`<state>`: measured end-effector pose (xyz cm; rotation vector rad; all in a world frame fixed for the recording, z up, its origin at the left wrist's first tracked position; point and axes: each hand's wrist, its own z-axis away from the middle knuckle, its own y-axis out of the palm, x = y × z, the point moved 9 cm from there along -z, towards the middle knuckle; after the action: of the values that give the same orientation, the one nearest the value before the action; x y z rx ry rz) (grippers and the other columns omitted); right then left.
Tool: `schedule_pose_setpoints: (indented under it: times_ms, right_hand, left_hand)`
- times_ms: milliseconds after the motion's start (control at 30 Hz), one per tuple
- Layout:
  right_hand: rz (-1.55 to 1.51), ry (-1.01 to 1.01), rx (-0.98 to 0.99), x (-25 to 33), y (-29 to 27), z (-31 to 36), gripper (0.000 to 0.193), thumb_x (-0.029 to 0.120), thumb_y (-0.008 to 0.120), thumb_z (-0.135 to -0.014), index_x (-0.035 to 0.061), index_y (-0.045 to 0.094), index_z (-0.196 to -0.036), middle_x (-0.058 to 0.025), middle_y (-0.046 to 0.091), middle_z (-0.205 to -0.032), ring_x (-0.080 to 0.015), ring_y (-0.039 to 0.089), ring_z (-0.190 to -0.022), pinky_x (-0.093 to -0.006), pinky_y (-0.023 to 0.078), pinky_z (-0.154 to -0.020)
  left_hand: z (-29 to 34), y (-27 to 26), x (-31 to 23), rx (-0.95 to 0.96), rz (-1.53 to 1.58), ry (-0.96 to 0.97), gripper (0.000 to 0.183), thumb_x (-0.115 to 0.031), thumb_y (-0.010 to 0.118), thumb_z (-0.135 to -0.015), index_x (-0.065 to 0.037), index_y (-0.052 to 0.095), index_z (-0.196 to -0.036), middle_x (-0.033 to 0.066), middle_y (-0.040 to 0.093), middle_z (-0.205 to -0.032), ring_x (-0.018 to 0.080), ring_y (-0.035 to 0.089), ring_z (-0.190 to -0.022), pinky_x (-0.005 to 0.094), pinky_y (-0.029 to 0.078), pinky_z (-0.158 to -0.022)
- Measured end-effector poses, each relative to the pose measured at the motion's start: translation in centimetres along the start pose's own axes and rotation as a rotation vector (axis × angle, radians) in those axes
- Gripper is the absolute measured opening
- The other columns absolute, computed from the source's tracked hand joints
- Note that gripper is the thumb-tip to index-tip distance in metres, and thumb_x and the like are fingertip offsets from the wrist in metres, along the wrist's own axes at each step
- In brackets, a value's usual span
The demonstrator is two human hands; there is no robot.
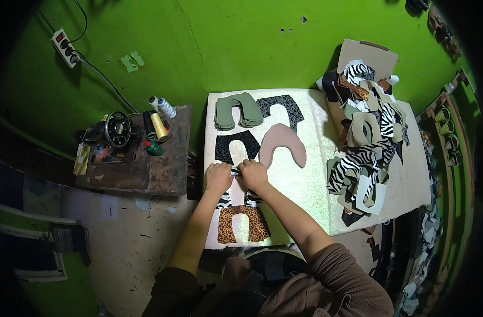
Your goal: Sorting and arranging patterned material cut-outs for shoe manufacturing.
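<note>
A zebra-striped cut piece (236,196), black and white and shaped like an arch with two legs, lies flat near the left edge of the pale worktop (305,190). Only its two lower legs and a sliver of its top show, since both hands cover the upper part.

The left hand (218,177) rests knuckles up on the left shoulder of the piece, fingers curled and pressing at its top edge. The right hand (253,175) sits just beside it, fingers bent down on the same top edge; the two hands nearly touch at the middle. Both appear to pinch the fabric, though the fingertips are hidden, so how firm the grip is cannot be told.

The zebra piece lies directly under and just nearer than the hands. A brown leopard-print piece (243,224) lies just near of it. Just beyond the hands lie a black patterned piece (235,146) and a dusty pink piece (281,143); farther still are an olive green stack (237,109) and another dark patterned piece (281,110). A jumbled heap of cut pieces (365,137) fills the right side.
</note>
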<state>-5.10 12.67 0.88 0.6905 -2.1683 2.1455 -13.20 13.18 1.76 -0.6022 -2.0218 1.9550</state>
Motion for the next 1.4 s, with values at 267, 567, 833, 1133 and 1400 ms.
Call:
schedule_pose_setpoints:
  times_ms: [267,567,833,1133,1400]
  right_hand:
    - [0.048,-0.014,0.0,0.1,0.4,-0.2,0.032,0.032,0.07,-0.068,0.0077,0.062,-0.086,-0.0062,0.06,-0.087,-0.0229,0.058,-0.085,-0.0345,0.043,-0.078]
    - [-0.012,-0.012,0.026,0.6,-0.7,0.9,0.037,0.031,0.061,-0.073,0.0039,0.061,-0.098,-0.0119,0.059,-0.1,-0.0253,0.054,-0.099,-0.0403,0.038,-0.091]
    - [-0.139,-0.006,-0.094,1.1,0.1,6.1,0.058,0.027,0.044,-0.085,-0.0002,0.032,-0.135,-0.0158,0.031,-0.141,-0.028,0.028,-0.131,-0.0485,0.022,-0.106]
    - [-0.289,0.057,0.029,0.7,-0.4,6.7,0.066,0.036,0.044,-0.088,0.0102,0.016,-0.143,-0.0164,0.012,-0.148,-0.0336,0.012,-0.136,-0.0595,0.006,-0.105]
    - [-0.738,-0.008,-0.238,-6.2,-6.8,13.7,0.027,0.005,0.051,-0.079,0.002,0.058,-0.106,-0.018,0.057,-0.1,-0.0345,0.055,-0.09,-0.0401,0.043,-0.081]
  left_hand:
    - [0.0,0.3,0.6,0.009,0.033,-0.044,0.031,-0.023,0.073,-0.065,-0.005,0.061,-0.088,0.0085,0.057,-0.088,0.0254,0.055,-0.09,0.0369,0.043,-0.079]
    - [1.0,-0.3,0.3,-0.008,0.016,-0.098,0.058,-0.03,0.066,-0.072,0.0,0.05,-0.119,0.0139,0.054,-0.111,0.0288,0.049,-0.107,0.0422,0.034,-0.096]
    - [6.2,-0.4,-1.5,-0.122,0.001,-0.17,0.056,-0.027,0.047,-0.086,-0.001,0.035,-0.134,0.0158,0.033,-0.14,0.0282,0.031,-0.129,0.0437,0.022,-0.106]
    - [6.7,0.1,-1.3,-0.097,-0.004,-0.212,0.052,-0.023,0.044,-0.088,-0.003,0.035,-0.135,0.0154,0.03,-0.142,0.0285,0.031,-0.13,0.0429,0.023,-0.106]
    - [6.4,-4.6,-9.7,-0.409,0.413,-0.178,0.031,-0.012,0.047,-0.085,0.001,0.052,-0.114,0.0186,0.053,-0.116,0.0346,0.05,-0.107,0.0426,0.037,-0.091]
